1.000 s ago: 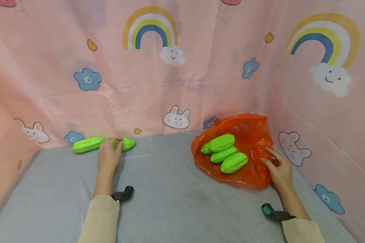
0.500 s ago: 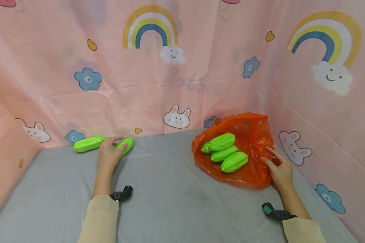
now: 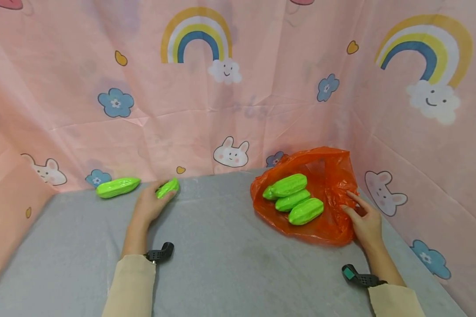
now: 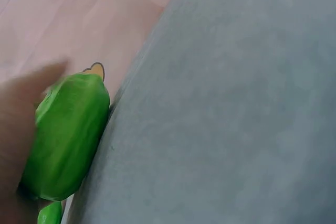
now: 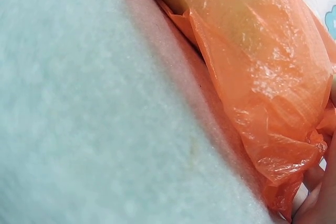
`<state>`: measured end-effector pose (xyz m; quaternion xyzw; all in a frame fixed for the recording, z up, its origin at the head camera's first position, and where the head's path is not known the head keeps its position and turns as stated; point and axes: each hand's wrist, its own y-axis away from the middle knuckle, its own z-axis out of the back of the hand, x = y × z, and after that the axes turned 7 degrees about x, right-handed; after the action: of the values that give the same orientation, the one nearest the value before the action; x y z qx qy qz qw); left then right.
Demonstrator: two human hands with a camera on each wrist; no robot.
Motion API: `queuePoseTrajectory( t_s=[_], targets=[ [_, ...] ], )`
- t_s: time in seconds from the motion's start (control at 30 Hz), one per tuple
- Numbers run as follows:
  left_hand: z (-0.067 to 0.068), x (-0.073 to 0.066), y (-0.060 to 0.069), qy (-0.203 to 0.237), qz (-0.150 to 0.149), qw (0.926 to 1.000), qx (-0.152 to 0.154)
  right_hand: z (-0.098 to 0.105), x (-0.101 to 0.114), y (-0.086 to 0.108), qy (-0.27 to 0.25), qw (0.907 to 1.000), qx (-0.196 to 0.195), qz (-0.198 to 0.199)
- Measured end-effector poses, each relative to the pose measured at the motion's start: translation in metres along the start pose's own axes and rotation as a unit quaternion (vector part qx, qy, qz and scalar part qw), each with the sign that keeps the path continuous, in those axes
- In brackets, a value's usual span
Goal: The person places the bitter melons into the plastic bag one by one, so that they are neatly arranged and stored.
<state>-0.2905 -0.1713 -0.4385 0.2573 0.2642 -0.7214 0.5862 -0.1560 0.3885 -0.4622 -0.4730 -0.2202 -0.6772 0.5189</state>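
Note:
My left hand (image 3: 147, 206) grips a bright green, ribbed, papaya-like fruit (image 3: 168, 188) near the table's back edge. In the left wrist view the fruit (image 4: 71, 137) stands tilted beside the blurred fingers (image 4: 18, 124). A similar green fruit (image 3: 118, 187) lies just left of this hand, apart from it. Over on the right, my right hand (image 3: 368, 224) pinches the edge of an orange-red plastic bag (image 3: 319, 235). Three green fruits (image 3: 292, 200) lie side by side in the bag's open mouth. Crumpled bag film (image 5: 278, 177) shows between the fingers in the right wrist view.
The grey-covered table (image 3: 230, 246) spans the space between both hands. A pink patterned cloth (image 3: 198, 132) rises behind it and along both sides. Black wrist cameras (image 3: 164, 252) sit on both forearms.
The fruit in my left hand has turned and shifted, pulling away from the other left-side fruit, now fully visible. The hand moved slightly right. My right hand and the bag have stayed in place.

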Motion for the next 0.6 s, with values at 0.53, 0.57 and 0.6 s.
queuePoseTrajectory(
  t_s=[0.53, 0.57, 0.6],
  targets=[
    [0.001, -0.011, 0.0, -0.043, -0.027, 0.9972, 0.055, 0.0, 0.001, -0.002, -0.007, 0.9999, 0.0, -0.014],
    [0.001, -0.011, 0.0, -0.057, -0.032, 0.9959, 0.062, -0.001, 0.0, -0.001, -0.007, 0.9999, 0.001, -0.015],
    [0.0, -0.012, 0.0, -0.07, -0.036, 0.9944, 0.07, -0.001, 0.0, -0.001, -0.008, 0.9998, 0.001, -0.016]
  ],
)
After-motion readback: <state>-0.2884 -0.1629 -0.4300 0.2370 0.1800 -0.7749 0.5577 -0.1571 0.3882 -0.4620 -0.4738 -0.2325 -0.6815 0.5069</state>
